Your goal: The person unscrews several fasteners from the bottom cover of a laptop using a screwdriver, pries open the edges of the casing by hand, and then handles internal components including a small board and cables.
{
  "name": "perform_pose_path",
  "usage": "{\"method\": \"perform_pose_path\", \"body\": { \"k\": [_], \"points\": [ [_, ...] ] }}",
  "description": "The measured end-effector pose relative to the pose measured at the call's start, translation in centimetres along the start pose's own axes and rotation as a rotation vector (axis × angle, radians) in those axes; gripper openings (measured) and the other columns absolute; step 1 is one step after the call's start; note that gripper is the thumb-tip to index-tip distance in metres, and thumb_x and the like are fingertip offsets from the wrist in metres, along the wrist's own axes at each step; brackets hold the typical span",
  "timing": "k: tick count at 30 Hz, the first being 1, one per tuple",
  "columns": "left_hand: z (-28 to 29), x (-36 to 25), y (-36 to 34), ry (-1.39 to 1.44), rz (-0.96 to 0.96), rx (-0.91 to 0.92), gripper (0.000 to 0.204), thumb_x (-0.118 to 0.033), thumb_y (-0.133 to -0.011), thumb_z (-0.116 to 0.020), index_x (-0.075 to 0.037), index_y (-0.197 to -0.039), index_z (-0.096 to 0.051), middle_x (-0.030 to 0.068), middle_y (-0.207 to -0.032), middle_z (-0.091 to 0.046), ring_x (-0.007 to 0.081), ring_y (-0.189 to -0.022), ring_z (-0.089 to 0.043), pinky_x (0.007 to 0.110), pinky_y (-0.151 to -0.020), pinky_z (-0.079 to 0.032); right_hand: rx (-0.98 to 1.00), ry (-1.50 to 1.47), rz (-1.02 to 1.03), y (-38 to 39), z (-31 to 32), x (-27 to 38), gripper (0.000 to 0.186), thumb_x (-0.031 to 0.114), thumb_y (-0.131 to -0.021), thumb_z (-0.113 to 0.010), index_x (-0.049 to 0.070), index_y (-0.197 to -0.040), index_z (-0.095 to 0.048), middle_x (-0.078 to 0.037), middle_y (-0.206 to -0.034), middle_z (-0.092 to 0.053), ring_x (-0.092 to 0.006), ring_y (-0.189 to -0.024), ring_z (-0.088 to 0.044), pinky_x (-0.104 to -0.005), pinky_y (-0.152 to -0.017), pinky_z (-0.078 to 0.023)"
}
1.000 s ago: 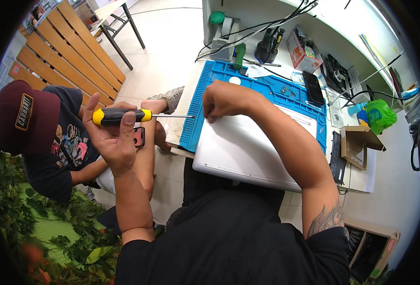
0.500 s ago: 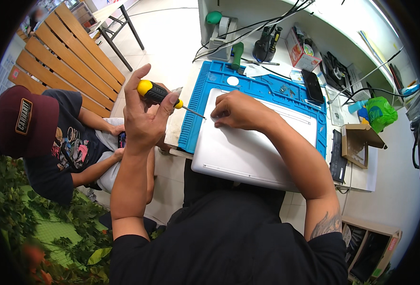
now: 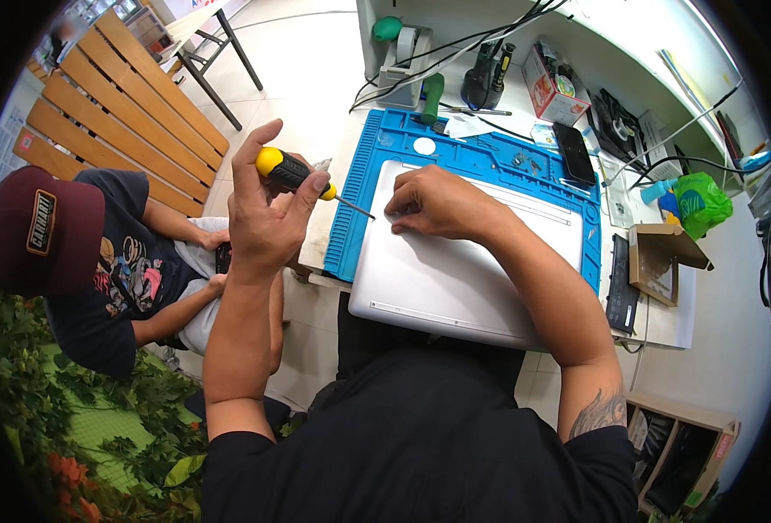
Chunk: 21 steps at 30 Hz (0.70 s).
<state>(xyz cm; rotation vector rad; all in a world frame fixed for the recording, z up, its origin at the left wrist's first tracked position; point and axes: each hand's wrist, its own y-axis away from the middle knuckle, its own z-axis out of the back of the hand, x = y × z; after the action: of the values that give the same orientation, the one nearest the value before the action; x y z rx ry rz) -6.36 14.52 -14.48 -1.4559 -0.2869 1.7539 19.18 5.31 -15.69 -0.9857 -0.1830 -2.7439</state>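
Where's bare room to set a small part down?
Best: the silver laptop's near-left area, between right hand and near edge. Also a narrow bench strip left of the blue mat. Crowded: bench back, with tape dispenser and green-handled tool; bench right, with black phone, open cardboard box and green bag.

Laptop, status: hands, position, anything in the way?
Left hand holding screwdriver, tip by laptop's left edge, contact unclear. Right hand curled over laptop. Laptop partly on mat. Nothing visibly blocking.
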Motion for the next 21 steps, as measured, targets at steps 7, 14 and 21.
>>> {"method": "perform_pose_path", "body": {
  "k": [7,14,21],
  "points": [
    [0.6,-2.9,-3.0,-0.328,-0.18,0.176,0.061,-0.019,-0.089,-0.096,-0.005,-0.139,-0.064,0.0106,-0.103,-0.076,0.0145,-0.084,-0.076,0.028,-0.075,-0.062,-0.021,0.082,0.03,0.0,-0.4,0.1,0.033,0.019,-0.092,-0.089,0.013,-0.124,-0.085,-0.01,-0.101,-0.074,-0.0287,-0.098,-0.074,-0.0417,-0.087,-0.06],
    [1.1,-6.6,-9.5,-0.636,-0.268,0.672,0.04,-0.029,-0.094,-0.088,-0.01,-0.127,-0.074,0.0123,-0.105,-0.078,0.0322,-0.083,-0.074,0.041,-0.079,-0.058,-0.016,0.175,-0.012,0.2,-0.4,0.0,0.035,0.031,-0.093,-0.088,0.017,-0.125,-0.086,-0.008,-0.097,-0.072,-0.0272,-0.1,-0.068,-0.0453,-0.089,-0.054],
    [-0.3,-7.8,-12.0,-0.842,-0.215,0.864,0.029,-0.016,-0.1,-0.071,-0.007,-0.128,-0.074,0.0148,-0.113,-0.073,0.0355,-0.109,-0.073,0.045,-0.094,-0.058,-0.021,0.17,-0.006,0.6,-0.7,-0.4,0.036,0.032,-0.094,-0.087,0.018,-0.128,-0.085,-0.008,-0.097,-0.072,-0.0276,-0.103,-0.068,-0.0453,-0.089,-0.054]
  ]
}}
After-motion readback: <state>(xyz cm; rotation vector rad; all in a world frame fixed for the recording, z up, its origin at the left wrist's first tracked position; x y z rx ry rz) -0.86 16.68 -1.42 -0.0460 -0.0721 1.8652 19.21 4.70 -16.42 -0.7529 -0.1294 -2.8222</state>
